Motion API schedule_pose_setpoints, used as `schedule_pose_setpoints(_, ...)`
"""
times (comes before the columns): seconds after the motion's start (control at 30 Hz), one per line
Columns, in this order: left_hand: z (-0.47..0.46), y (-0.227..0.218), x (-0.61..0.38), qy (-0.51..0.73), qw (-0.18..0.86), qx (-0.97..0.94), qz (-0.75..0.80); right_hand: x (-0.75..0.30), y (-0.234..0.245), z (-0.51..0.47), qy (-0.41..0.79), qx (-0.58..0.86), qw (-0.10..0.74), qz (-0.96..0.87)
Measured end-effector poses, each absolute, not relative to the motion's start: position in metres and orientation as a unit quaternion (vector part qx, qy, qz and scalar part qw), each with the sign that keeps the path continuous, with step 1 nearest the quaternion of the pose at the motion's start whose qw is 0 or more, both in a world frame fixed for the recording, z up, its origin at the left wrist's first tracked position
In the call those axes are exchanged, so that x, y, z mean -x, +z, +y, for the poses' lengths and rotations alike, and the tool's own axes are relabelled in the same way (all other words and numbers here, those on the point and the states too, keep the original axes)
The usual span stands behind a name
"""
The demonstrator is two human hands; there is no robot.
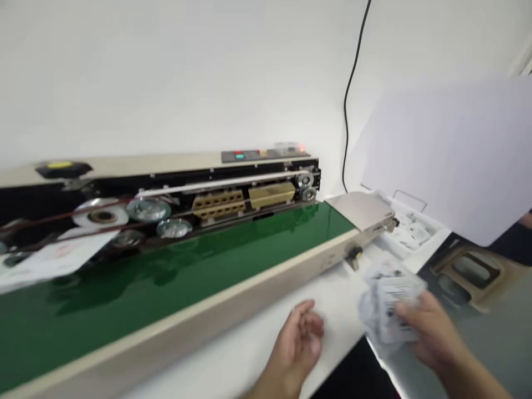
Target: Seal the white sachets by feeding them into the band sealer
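Note:
My right hand [436, 330] grips a loose, fanned bunch of white printed pouches [393, 302], thumb on top; dark text and small marks show on them, blurred by motion. It is beyond the front edge of the band sealer [270, 271], near its right end. My left hand [297, 343] is in front of the machine, over the white tabletop, fingers loosely curled and slightly apart with nothing in them. Toward the far left, a white pouch with red print [66, 255] sits at the sealer's rollers, above the green conveyor belt [208, 266].
Behind the sealer's right end stands a white tray [415, 238] holding several printed pouches. A black cable [347, 105] hangs down the wall. A beige stool [471, 271] is on the floor at right, below a large pale panel [453, 155]. Dark clothing shows at the right edge.

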State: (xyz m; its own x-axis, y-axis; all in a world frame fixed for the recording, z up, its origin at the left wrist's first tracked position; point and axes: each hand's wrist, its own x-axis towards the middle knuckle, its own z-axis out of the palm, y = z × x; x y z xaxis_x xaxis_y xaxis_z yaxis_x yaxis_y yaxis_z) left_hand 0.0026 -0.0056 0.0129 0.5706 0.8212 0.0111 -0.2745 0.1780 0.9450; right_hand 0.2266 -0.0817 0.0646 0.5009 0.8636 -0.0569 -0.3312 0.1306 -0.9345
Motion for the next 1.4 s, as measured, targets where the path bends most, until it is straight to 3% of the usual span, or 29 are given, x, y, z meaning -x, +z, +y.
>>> schedule_pose_setpoints(0.2, -0.010, 0.032, -0.005, 0.352, 0.749, -0.517, 0.222, -0.133, 0.028, -0.064, 0.551, 0.474, 0.658, -0.196)
schedule_pose_setpoints(0.37, -0.010, 0.038, -0.009, 0.375, 0.744, -0.462, 0.304, -0.118, 0.018, -0.060, 0.532, 0.494, 0.656, -0.204)
schedule_pose_setpoints(0.7, -0.008, 0.034, -0.009, 0.356, 0.808, -0.392, 0.260, -0.105, 0.018, -0.053, 0.482, 0.474, 0.721, -0.153)
schedule_pose_setpoints(0.97, -0.002, 0.033, -0.010, 0.361, 0.801, -0.384, 0.283, -0.101, 0.016, -0.049, 0.459, 0.475, 0.730, -0.176)
schedule_pose_setpoints(1.4, 0.004, 0.040, -0.009, 0.314, 0.793, -0.398, 0.337, -0.117, 0.017, -0.037, 0.502, 0.471, 0.720, -0.086)
